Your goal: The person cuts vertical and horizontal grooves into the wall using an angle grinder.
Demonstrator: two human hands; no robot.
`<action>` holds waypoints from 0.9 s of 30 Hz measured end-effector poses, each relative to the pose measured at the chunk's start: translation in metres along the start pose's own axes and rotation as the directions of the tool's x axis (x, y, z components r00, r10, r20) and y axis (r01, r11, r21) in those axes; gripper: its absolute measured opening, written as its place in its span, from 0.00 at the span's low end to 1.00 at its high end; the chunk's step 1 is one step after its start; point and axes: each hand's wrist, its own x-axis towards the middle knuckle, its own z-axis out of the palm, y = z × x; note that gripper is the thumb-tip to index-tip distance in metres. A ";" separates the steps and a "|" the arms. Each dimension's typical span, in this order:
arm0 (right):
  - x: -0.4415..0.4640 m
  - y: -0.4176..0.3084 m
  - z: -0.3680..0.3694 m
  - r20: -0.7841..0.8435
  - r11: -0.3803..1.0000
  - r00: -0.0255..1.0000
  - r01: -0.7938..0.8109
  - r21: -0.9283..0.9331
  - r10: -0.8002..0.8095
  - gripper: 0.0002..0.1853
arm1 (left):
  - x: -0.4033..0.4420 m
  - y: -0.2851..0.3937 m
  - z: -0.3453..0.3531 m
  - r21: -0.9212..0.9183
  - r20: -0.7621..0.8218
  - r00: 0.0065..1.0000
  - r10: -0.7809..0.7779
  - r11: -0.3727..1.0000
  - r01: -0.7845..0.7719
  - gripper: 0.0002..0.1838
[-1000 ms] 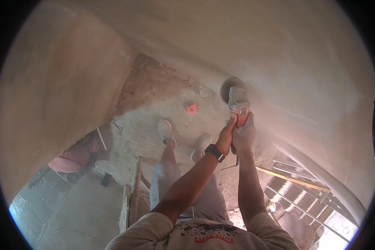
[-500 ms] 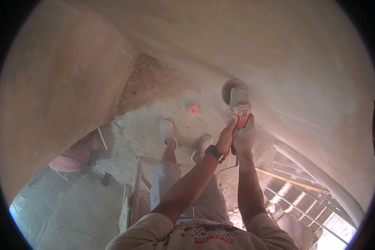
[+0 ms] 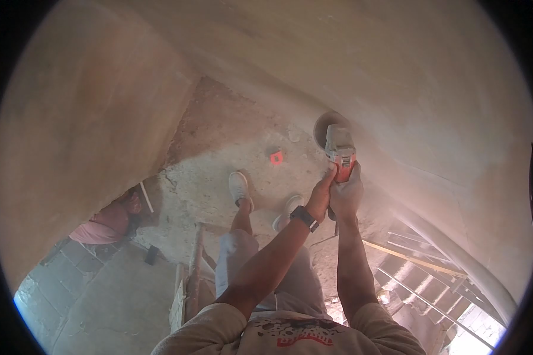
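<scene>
Both of my hands are wrapped round the red rear body of a dusty angle grinder. My left hand, with a dark watch on its wrist, grips from the left side. Close against it, my right hand closes round the right side and underside. The grinder's round disc stands at the plastered wall, partly behind the grey head. Its exact contact with the wall is hard to see through the dust.
A small red object lies on the dusty floor. At lower left, a person in pink is partly hidden behind a wall. A metal frame stands beside my legs. Lower right, a pale pipe runs near metal bars.
The dust haze has thickened at right, around the pale pipe and my right arm. My hands and the grinder have barely moved.
</scene>
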 end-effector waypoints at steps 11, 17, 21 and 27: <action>0.000 0.003 0.002 0.000 0.999 1.000 -0.005 0.042 0.005 0.30 | 0.001 0.001 -0.001 0.059 -0.024 1.000 0.010 0.998 -0.009 0.43; 0.002 -0.004 0.003 -0.022 0.999 1.000 -0.004 -0.036 0.004 0.30 | 0.001 0.007 0.002 -0.002 -0.014 1.000 -0.016 1.000 0.016 0.43; 0.003 -0.007 0.004 -0.006 1.000 1.000 -0.012 -0.018 0.012 0.30 | 0.000 0.010 0.003 0.014 -0.016 1.000 0.009 1.000 -0.009 0.42; 0.002 -0.014 0.007 -0.009 0.999 1.000 -0.004 -0.038 0.004 0.30 | 0.003 0.008 -0.006 -0.016 -0.009 0.999 0.036 0.999 -0.036 0.43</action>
